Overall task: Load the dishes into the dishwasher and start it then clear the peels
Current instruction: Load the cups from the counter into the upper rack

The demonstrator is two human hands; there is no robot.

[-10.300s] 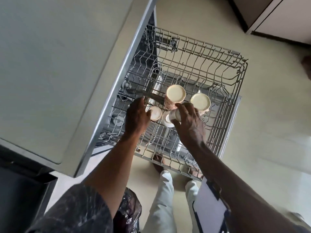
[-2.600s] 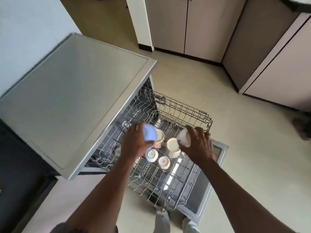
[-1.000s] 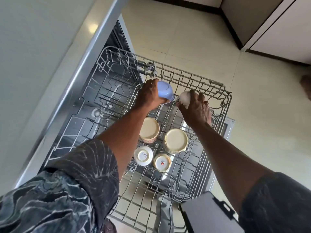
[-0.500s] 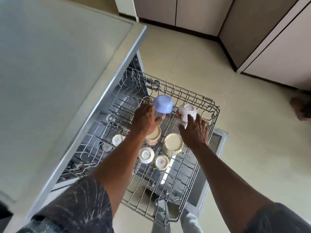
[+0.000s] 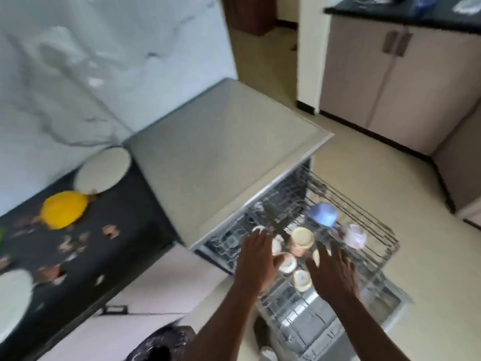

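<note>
Pulled back off blue bowl (image 5: 322, 214) and white cup (image 5: 354, 235), both left inverted in rack (image 5: 385, 246), far end. Left hand (image 5: 256, 259), right hand (image 5: 331, 272): released, empty. Mid-loading; next, fetch plate (image 5: 102, 171) from left counter (image 5: 135, 246).

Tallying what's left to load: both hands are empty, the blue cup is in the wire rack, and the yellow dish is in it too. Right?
No: the head view shows the round yellow dish on the black countertop, not in the wire dishwasher rack. The left hand and right hand are empty, and the blue cup is in it.
</note>
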